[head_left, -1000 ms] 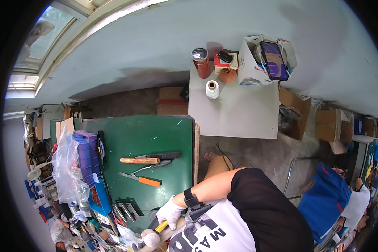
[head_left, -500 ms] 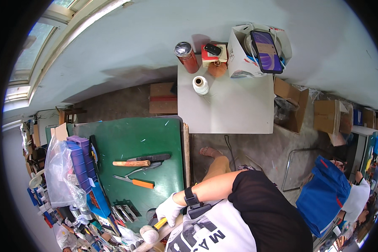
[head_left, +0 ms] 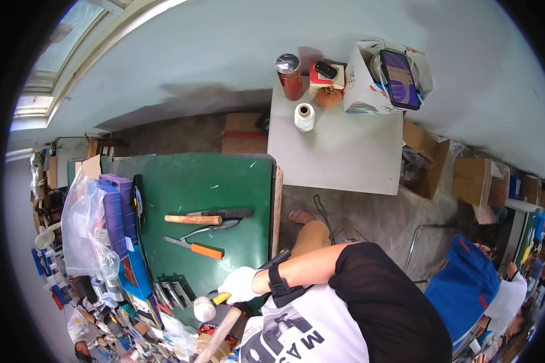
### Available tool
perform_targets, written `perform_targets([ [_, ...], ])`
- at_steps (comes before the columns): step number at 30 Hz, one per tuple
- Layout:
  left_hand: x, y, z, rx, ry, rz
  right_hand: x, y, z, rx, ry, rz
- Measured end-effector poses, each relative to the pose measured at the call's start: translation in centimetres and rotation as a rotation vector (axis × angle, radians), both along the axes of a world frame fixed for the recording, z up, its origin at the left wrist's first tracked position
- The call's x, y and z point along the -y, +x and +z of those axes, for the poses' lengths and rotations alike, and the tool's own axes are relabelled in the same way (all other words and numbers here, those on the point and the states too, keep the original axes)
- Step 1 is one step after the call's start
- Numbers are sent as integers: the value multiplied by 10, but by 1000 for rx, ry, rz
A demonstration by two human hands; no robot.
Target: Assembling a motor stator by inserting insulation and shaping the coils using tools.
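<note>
Our right hand (head_left: pixel 239 285), in a white glove, has its grip clenched around the yellow handle of a mallet (head_left: pixel 204 310), whose pale head points left, past the tabletop's near corner. We cannot make out our left hand. Just below the mallet, a pale wooden bar (head_left: pixel 218 334) slants down to the lower edge. On the green tabletop (head_left: pixel 242 172) we see a wooden-handled tool (head_left: pixel 194 219) near an orange-handled cutter (head_left: pixel 207 251); a blue bin (head_left: pixel 132 281) and purple rack (head_left: pixel 115 206) line the left side. Beyond, a spool of white thread (head_left: pixel 304 118) stands on a grey tabletop (head_left: pixel 345 157).
</note>
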State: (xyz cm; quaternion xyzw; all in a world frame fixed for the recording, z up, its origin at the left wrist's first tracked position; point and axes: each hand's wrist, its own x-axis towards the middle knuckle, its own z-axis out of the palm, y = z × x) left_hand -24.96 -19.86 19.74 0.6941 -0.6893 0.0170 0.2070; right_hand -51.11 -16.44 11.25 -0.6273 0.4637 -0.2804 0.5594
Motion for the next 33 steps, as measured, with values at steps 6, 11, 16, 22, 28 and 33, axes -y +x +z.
perform_targets([
  [6, -7, 19, 7, 0, -11, 38, 2, 26, -2, -27, -66, -144],
  [11, -5, 34, 9, -12, 0, 45, 13, 27, 10, -40, -23, -126],
  [16, -20, 63, 17, 3, 2, 87, 21, 41, 13, -86, 30, -60],
  [22, -98, 137, 72, 323, 11, 243, 25, 37, 8, 1, -116, -127],
  [28, -74, 133, 107, -1016, -588, 198, 44, 40, 15, 106, 536, -132],
  [33, -65, 155, 121, -939, -626, 127, 62, 59, 11, -53, 544, 16],
])
